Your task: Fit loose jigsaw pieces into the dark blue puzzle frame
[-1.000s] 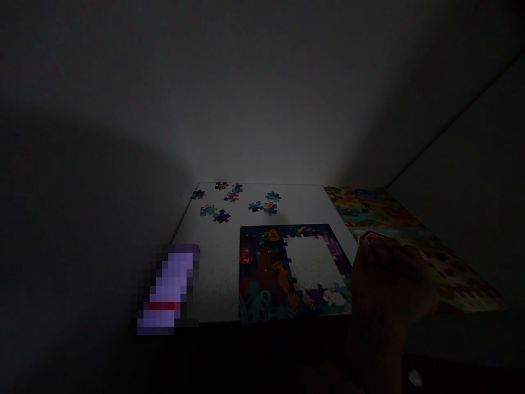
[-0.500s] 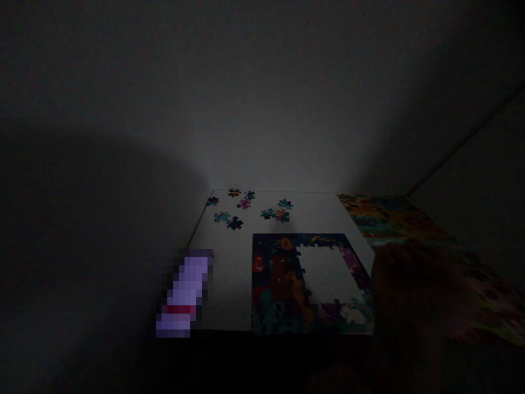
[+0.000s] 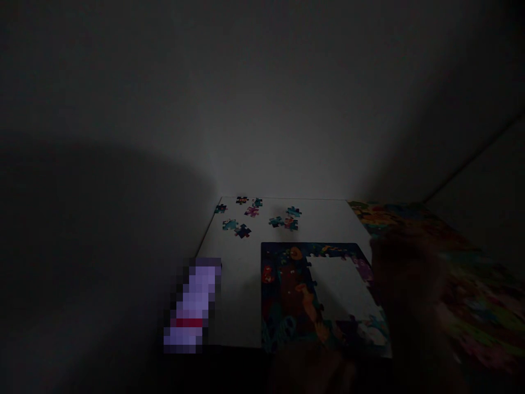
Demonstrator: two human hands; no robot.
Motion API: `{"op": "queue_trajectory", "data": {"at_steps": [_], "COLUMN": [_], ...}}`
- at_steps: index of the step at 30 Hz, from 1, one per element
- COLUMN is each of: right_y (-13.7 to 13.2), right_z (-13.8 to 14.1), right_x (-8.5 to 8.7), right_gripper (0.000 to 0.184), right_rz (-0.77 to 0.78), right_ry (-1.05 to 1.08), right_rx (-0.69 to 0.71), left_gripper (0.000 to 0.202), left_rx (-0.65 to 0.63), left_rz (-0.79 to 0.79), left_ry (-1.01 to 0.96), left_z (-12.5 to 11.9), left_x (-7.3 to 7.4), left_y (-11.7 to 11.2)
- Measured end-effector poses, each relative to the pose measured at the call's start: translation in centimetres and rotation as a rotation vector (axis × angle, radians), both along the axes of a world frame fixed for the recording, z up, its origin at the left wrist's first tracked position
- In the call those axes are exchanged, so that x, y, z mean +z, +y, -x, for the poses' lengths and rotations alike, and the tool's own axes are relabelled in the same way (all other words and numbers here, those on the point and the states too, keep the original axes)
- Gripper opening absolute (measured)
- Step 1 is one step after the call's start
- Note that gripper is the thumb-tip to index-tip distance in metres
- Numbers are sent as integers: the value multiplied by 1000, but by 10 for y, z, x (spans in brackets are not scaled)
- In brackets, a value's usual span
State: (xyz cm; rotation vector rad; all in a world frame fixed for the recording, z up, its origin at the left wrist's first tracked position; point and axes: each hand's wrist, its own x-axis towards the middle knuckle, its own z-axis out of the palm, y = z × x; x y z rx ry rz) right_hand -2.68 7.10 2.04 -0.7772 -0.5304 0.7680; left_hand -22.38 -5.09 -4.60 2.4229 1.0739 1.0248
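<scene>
Jigsaw frame [image 3: 287, 295] lower, r. hand [image 3: 410, 290] beside

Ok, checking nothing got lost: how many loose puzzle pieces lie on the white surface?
9: six pieces far left, three to their right, all beyond the partly built puzzle. Shadows may hide others.

Matt cardboard jigsaw pieces [image 3: 243, 231] (paper-faced) on a smooth white board [image 3: 238, 284]

At four o'clock a dark, blurred hand [image 3: 410, 284] hides the puzzle frame's [image 3: 287, 295] right edge and part of the picture sheet [image 3: 479, 301]; its grip cannot be seen. At seven o'clock a purple object [image 3: 192, 306] is pixelated beyond naming. The loose pieces [image 3: 243, 231] at noon are too small and dim to read.
</scene>
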Motion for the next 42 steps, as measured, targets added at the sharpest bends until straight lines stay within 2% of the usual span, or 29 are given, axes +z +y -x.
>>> {"op": "queue_trajectory", "data": {"at_steps": [3, 4, 6, 9, 12, 16, 19, 22, 27, 29, 32, 34, 42], "right_y": [30, 42, 65, 99, 130, 164, 184, 196, 198, 195, 190, 188, 187], "right_z": [8, 11, 16, 24, 33, 50, 70, 101, 160, 174, 183, 183, 181], "right_x": [-5, -8, -19, -39, -59, -77, -82, -81, -80, -80, -79, -79, -91], "right_gripper": [9, 9, 12, 17, 16, 17, 22, 27, 34, 45, 67, 73, 59], "right_rz": [89, 143, 245, 327, 301, 253, 198, 123, 2, -46, -129, -153, -160], "right_ry": [-227, -337, -569, -860, -1101, -1324, -1438, -1520, -1523, -1568, -1662, -1699, -1634], "right_rx": [79, 142, 301, 491, 519, 534, 564, 630, 840, 879, 918, 928, 865], "left_gripper": [23, 22, 19, 17, 26, 30, 27, 29, 40, 48, 55, 56, 52], "left_rx": [181, 317, 419, 470, 486, 486, 512, 522, 492, 458, 436, 427, 422], "left_rz": [73, 134, 219, 233, 182, 128, 101, 61, 92, 92, 169, 224, 253], "left_ry": [-2, 53, 221, 403, 448, 432, 399, 387, 378, 352, 341, 335, 303], "left_z": [30, 37, 44, 36, 19, 5, 5, 7, 9, 10, 11, 11, 10], "left_x": [10, 14, 20, 24, 18, -1, -17, -27, -30, -31, -34, -35, -31], "left_y": [45, 61, 90, 125, 150, 174, 183, 185, 188, 189, 191, 191, 189]}}
